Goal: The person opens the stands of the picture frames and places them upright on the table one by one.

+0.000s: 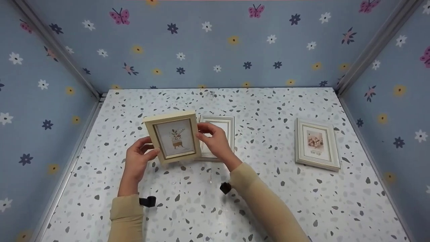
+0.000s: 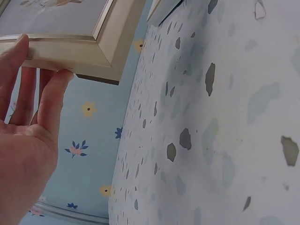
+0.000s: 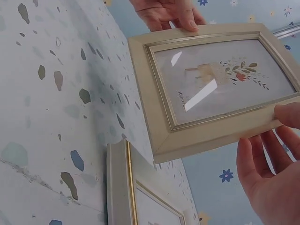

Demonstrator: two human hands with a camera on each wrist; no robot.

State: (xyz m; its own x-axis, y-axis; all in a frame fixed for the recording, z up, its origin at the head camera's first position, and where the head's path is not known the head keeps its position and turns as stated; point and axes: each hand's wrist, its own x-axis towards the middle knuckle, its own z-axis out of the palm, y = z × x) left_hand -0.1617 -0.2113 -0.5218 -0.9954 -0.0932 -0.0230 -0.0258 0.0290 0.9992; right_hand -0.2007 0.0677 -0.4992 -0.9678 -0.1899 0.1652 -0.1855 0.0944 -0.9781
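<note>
A cream picture frame [image 1: 177, 155] with a gold inner edge and a potted-plant print is held up off the table, tilted so its front faces me. My left hand [image 1: 137, 161] grips its left side, thumb on the front and fingers behind. On the opposite side my right hand [image 1: 216, 143] pinches the edge, thumb in front, as the right wrist view shows. Behind and below lies a second, whitish picture frame [image 1: 218, 118] with a gold line, partly hidden by the held frame and my right hand.
A third picture frame [image 1: 317, 144], white with a flower print, lies on the right of the speckled tabletop [image 1: 262, 201]. Blue flowered walls [image 1: 215, 50] enclose the back and both sides. Black wrist mounts [image 1: 147, 201] sit on both sleeves.
</note>
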